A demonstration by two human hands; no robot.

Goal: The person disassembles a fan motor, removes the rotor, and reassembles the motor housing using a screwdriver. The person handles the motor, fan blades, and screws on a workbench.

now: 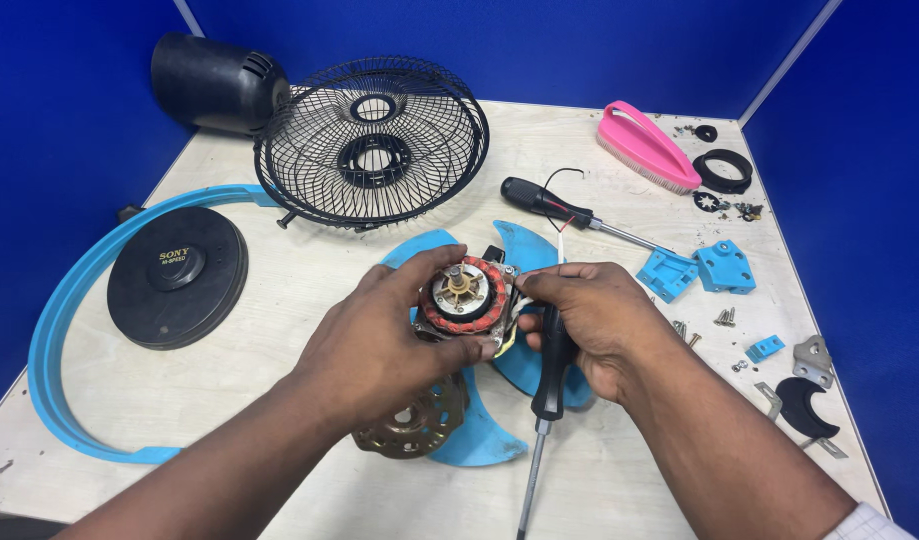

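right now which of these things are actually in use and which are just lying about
In use:
left hand and right hand on the fan motor
black screwdriver in the right hand

Lying about:
wire grille
pink brush
second screwdriver
blue fan blade
black disc

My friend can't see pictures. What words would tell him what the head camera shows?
Two hands hold a small fan motor above a blue fan blade; the left hand cups it, and the right hand also grips a black screwdriver. A black wire fan guard, screws and blue plastic parts lie around on the table.
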